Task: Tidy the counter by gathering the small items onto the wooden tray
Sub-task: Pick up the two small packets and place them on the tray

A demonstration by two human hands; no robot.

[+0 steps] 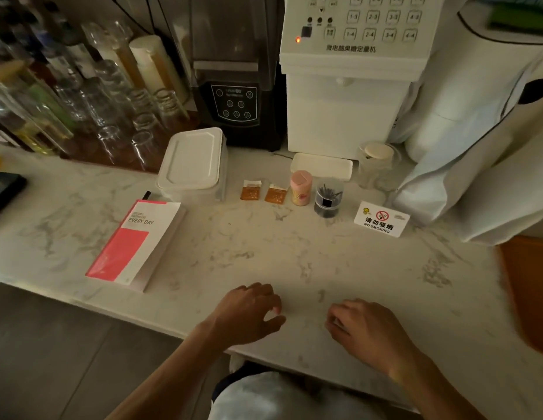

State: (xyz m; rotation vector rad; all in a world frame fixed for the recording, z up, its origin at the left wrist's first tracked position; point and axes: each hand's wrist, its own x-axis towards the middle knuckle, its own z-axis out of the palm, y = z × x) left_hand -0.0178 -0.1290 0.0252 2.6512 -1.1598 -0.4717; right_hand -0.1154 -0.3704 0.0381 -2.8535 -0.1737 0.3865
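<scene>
Two small orange sachets [251, 190] [275, 194] lie side by side on the marble counter [294, 253]. Right of them stand a pink toothpick jar [300, 188] and a clear cup of dark sticks [328, 197]. A white no-smoking sign [381, 219] stands further right. An orange-brown wooden tray [528, 292] shows at the right edge, partly cut off. My left hand [249, 313] rests near the counter's front edge, fingers loosely curled, holding nothing. My right hand [364, 328] rests beside it, fingers curled under, nothing visible in it.
A pink and white booklet [136, 244] lies at the left. A lidded white plastic box [193, 162], a black blender [234, 86], a white dosing machine [349, 86], glasses [118, 116], a white dish [322, 166] and a large white bag [476, 162] line the back.
</scene>
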